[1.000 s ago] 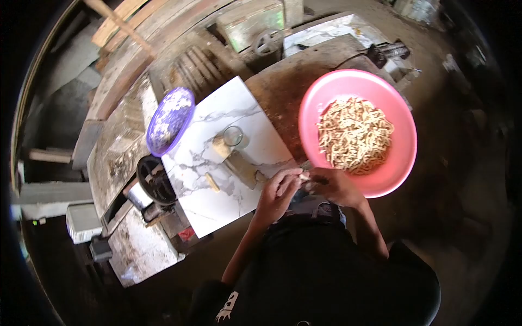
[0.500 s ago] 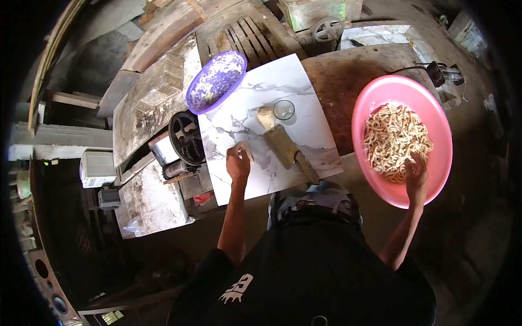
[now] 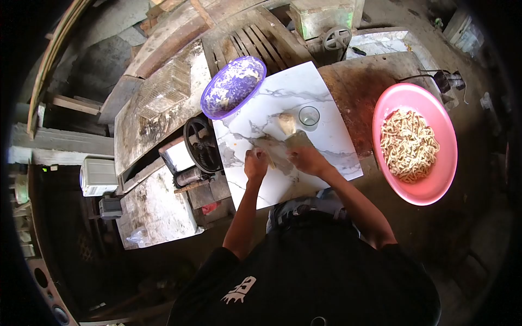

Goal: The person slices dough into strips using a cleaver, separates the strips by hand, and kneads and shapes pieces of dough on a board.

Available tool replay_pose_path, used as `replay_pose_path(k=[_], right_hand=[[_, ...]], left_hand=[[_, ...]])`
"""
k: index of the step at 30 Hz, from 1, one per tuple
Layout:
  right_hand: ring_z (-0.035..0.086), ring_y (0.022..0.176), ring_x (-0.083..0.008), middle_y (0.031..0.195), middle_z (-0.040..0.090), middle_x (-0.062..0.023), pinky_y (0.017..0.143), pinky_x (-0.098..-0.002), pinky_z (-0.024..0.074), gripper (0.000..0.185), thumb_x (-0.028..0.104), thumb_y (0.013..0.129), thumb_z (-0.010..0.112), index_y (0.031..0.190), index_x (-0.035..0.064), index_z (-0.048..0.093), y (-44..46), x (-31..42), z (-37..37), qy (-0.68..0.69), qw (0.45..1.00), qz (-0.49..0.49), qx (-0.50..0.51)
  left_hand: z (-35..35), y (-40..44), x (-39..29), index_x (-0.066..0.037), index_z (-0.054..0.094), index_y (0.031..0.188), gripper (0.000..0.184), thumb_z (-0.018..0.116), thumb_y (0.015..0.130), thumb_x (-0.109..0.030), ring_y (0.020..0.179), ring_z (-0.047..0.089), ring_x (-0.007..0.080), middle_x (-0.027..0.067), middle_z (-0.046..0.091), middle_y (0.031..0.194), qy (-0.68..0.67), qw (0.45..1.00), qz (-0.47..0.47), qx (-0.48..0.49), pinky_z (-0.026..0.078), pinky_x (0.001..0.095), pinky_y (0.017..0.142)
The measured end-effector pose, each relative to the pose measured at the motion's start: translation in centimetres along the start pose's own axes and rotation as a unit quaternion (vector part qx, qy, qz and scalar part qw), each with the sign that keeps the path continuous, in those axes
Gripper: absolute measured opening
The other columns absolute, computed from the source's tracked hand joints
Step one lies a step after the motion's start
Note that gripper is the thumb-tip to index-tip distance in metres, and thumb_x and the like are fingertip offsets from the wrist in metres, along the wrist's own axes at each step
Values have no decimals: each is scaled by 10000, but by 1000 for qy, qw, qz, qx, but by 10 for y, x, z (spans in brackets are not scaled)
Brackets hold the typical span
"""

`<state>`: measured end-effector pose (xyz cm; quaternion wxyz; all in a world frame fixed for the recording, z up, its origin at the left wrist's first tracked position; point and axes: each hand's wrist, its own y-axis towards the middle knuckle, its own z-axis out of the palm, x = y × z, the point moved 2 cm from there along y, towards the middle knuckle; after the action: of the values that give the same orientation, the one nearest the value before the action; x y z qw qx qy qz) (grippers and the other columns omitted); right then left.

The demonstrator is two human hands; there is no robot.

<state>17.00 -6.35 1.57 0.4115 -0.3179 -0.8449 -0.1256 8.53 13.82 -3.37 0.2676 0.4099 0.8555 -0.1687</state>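
Over the marble-patterned board (image 3: pixel 334 142), my left hand (image 3: pixel 255 164) is closed, its fingertips beside a thin pale strip (image 3: pixel 272 161). My right hand (image 3: pixel 307 161) is to its right, fingers bent and pressed together. Whatever either hand grips is too small and blurred to name. Just beyond my right hand lies a flat grey-brown blade-like piece (image 3: pixel 298 139), with a pale block (image 3: pixel 286 124) at its far end. An upright clear glass (image 3: pixel 309 118) stands beside the block.
A pink basin (image 3: pixel 416 191) with many pale twisted pieces stands at the right. A purple basket (image 3: pixel 234 89) with pale residue touches the board's far left corner. Left of the board is a black handwheel (image 3: pixel 202 145). A white container (image 3: pixel 99 176) sits farther left.
My right hand has left the pink basin and moved left over the board. My left hand has shifted slightly right, closer to it. The camera view has shifted a little.
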Motion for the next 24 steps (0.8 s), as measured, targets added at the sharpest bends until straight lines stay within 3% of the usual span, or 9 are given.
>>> replay_pose_path(k=[3,5,7,8,12,15,17,18,24], right_hand=[[634,913,-391,1021,665,-181,806,-480,509,315,201,890,544,1181,123,637,44,9,33,-43,997,69,-3],[630,940,-377,1045,645,-172,809,-473,513,315,208,892,548,1186,141,635,54,10,50,-60,996,58,-29],[627,967,-362,1068,624,-162,813,-465,517,315,214,893,552,1192,160,634,59,17,57,-78,994,47,-53],[621,990,-354,1083,603,-155,816,-462,519,314,227,887,565,1187,177,638,60,19,60,-100,992,68,-31],[624,986,-333,1095,585,-127,811,-449,525,287,239,865,595,1144,202,653,59,23,73,-147,986,52,-52],[629,953,-338,1079,593,-112,789,-454,527,210,246,856,608,1042,163,658,60,27,77,-139,985,76,-75],[632,929,-347,1045,605,-111,766,-457,525,177,246,855,610,996,146,648,62,33,77,-125,983,94,-91],[635,905,-355,1011,617,-111,743,-461,522,153,246,854,612,950,129,637,61,34,78,-108,982,114,-105],[637,865,-375,959,650,-144,720,-463,515,181,239,857,615,965,95,637,54,41,85,-58,983,84,-152]], left_hand=[[8,0,17,-12,614,1028,275,596,898,-254,846,641,302,159,637,941,-63,988,130,-56,508,398,739],[-7,-12,2,29,551,1001,254,562,925,-213,790,628,292,183,640,926,-156,985,69,-9,503,393,711],[-12,-14,4,17,532,1033,224,539,948,-191,695,614,191,149,645,841,-384,922,-52,19,493,315,640],[-17,-12,5,14,520,1031,206,534,953,-176,618,578,119,89,625,740,-376,922,-85,26,468,261,574],[-26,-3,13,5,526,1094,254,548,942,-197,576,554,102,53,605,652,-418,899,-123,43,453,260,544],[-29,6,15,-12,557,1169,327,566,916,-219,561,595,179,88,625,639,-273,959,-43,60,489,325,562],[-27,8,12,-62,598,1207,365,569,885,-229,622,642,318,157,650,673,-81,990,113,12,517,414,630],[-26,8,10,-69,647,1153,330,559,871,-217,767,644,411,199,670,799,-87,991,93,36,516,478,732],[-14,18,16,-62,687,991,213,569,863,-186,872,636,373,184,671,934,44,979,173,102,504,472,782]])
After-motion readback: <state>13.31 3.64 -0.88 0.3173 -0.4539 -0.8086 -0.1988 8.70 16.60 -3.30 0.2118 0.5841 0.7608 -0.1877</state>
